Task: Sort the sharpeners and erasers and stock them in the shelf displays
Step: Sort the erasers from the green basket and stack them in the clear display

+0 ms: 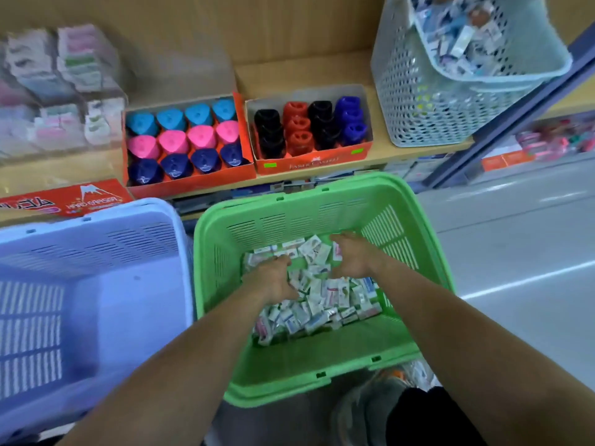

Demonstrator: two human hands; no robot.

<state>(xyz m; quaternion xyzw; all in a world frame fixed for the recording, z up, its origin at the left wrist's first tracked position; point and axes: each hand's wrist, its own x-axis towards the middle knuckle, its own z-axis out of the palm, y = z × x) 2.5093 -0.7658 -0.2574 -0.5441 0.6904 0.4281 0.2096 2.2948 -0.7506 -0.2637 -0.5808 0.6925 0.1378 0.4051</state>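
Your left hand (273, 280), right hand (352, 257) buried in small wrapped erasers (322, 304), green plastic basket (322, 349) | grip: cannot tell | risk: you overscoop, packets spill past rim

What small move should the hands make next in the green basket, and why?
Probably close both hands and lift out a handful: the left hand and right hand are dug into the wrapped erasers in the green basket.
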